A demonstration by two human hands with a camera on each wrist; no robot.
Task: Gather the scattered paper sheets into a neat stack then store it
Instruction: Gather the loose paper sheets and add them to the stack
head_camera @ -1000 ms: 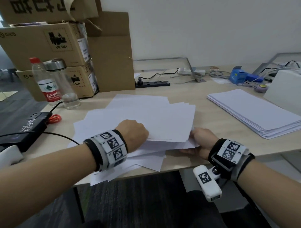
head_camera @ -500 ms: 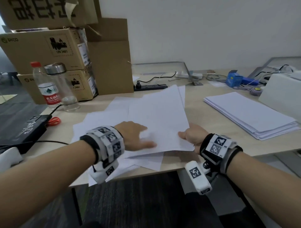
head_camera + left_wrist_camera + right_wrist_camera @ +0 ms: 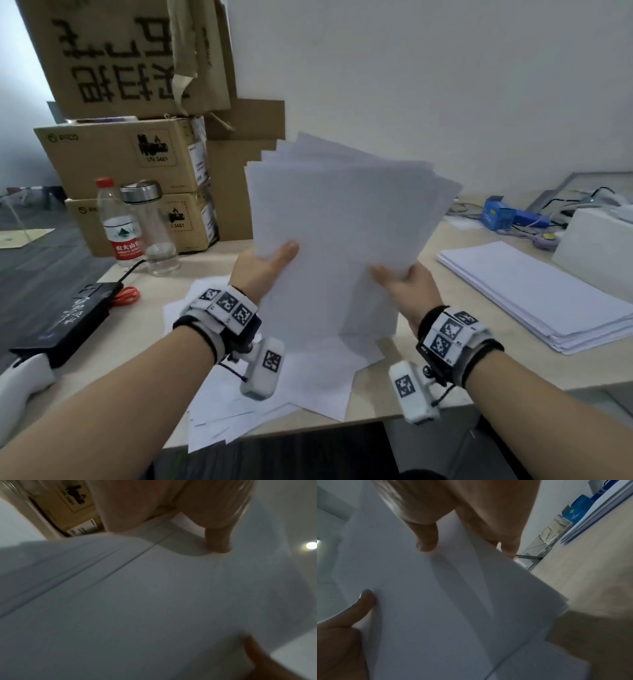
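Both hands, left hand (image 3: 265,265) and right hand (image 3: 407,287), grip an uneven, upright bundle of sheets (image 3: 342,233) above the worktop (image 3: 428,390), where loose sheets (image 3: 239,404) remain ungathered; nothing is stored yet.

2 hands (image 3: 267,267), 2 bottles (image 3: 120,222), 4 boxes (image 3: 130,154)

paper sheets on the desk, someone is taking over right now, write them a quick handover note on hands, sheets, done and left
Left hand: grips the lower left edge of the lifted bundle of sheets, thumb on its front.
Right hand: grips the lower right edge the same way.
Bundle: held upright above the desk, top edges fanned and uneven.
Loose sheets lie under the hands at the desk's front edge.
Neat stack lies on the right.
Done: part gathered.
Left: square the bundle, collect the loose sheets, store it.
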